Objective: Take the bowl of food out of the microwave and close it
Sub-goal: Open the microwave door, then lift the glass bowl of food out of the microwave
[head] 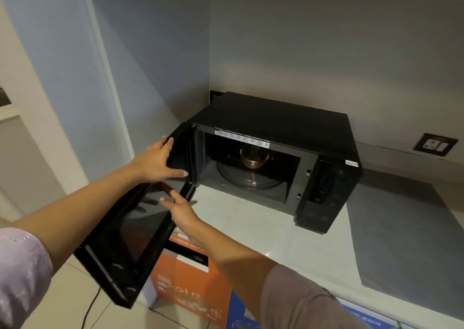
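**Fingers on the open door, bowl waiting inside**

The fingers [167, 144] of my left hand [157, 161] are lying spread and flat, draped over the top edge of the microwave door [130, 218], thumb reaching along its inner face; they are resting on it, not clamping. The fingers of my right hand [182, 209] are stretched out and slightly apart, holding nothing, hovering just beside the hinge end of the door's lower inner edge; whether they are touching the door I cannot tell.

The door is standing swung wide to the left, and the black microwave [276, 152] is sitting on a pale counter [251, 228] against the wall.

I am judging the step in hand to be the reach for the bowl. To do it well, I would be keeping the left hand steadying the door fully open, sending the right hand straight into the cavity, low under the top frame, and lifting the bowl level so nothing spills; it may be hot.

The bowl of food [253, 159] is sitting inside, toward the back of the glass turntable [248, 178]. It is looking small, round and coppery-metallic, with dark brownish contents; details are dim.
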